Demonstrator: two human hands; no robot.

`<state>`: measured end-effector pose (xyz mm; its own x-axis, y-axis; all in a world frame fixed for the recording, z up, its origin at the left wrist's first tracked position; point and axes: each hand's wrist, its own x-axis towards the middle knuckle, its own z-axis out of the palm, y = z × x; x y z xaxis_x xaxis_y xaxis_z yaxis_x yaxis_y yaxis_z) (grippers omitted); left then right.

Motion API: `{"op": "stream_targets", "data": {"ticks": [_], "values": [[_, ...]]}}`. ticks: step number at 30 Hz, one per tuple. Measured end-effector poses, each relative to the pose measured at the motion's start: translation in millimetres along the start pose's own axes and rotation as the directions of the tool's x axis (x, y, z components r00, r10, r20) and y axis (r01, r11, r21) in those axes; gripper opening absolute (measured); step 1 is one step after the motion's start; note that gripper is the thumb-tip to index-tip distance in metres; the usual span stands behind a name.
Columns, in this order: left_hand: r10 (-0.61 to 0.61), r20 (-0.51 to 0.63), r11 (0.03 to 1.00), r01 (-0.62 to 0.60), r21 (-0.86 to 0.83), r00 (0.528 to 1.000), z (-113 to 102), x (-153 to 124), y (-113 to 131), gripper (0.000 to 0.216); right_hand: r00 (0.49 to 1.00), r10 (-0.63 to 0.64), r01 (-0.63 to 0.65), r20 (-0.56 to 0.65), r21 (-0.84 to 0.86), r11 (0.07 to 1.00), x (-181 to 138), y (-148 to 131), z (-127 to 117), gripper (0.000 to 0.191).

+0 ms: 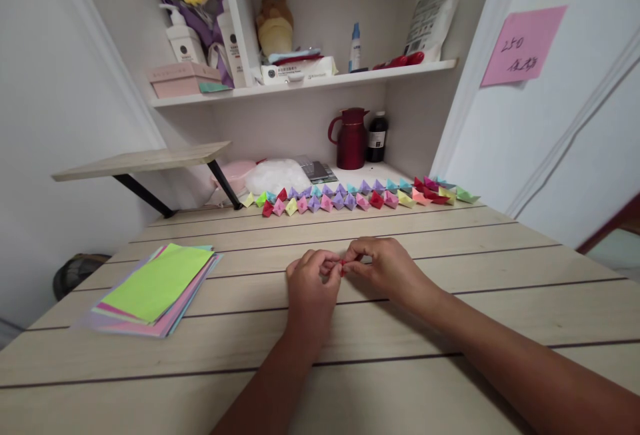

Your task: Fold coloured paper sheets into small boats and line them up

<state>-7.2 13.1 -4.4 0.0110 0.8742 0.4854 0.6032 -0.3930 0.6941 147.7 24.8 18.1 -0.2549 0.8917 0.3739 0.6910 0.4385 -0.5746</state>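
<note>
Near the middle of the table, my left hand (314, 283) and my right hand (381, 263) meet at the fingertips. Between them both pinch a small piece of red paper (343, 267), mostly hidden by the fingers, so its folded shape cannot be made out. Behind my hands, folded paper boats (351, 202) in many colours stand in two rows along the back of the table. To the left lies a loose stack of coloured paper sheets (160, 282), a yellow-green one on top.
The slatted wooden table (400, 382) runs back to a white shelf unit (310, 85). A dark red jug (351, 138) and a dark bottle (377, 136) stand behind the boats. At the back left rises a small raised wooden shelf (145, 158) on black legs.
</note>
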Motion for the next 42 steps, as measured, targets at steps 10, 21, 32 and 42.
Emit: {"op": "stream_targets", "data": {"ticks": [10,21,32,42], "values": [[0.041,-0.014,0.998,-0.04,0.043,0.999,-3,-1,-1,0.011,0.998,-0.054,0.053,0.034,0.029,0.998,-3,-3,0,0.018],[0.074,-0.065,0.995,-0.069,0.068,0.995,-2,-2,1,0.012,0.998,-0.066,0.067,-0.014,0.021,0.998,-4,-12,-2,0.009],[-0.051,-0.144,0.998,0.047,-0.033,0.988,3,-1,0,0.012,0.99,-0.103,0.102,-0.095,-0.013,0.995,-1,-4,-1,0.01],[-0.029,-0.154,0.999,0.026,-0.024,0.988,-4,2,-5,0.024,0.971,-0.134,0.147,-0.2,0.049,0.988,6,6,-9,0.013]]}}
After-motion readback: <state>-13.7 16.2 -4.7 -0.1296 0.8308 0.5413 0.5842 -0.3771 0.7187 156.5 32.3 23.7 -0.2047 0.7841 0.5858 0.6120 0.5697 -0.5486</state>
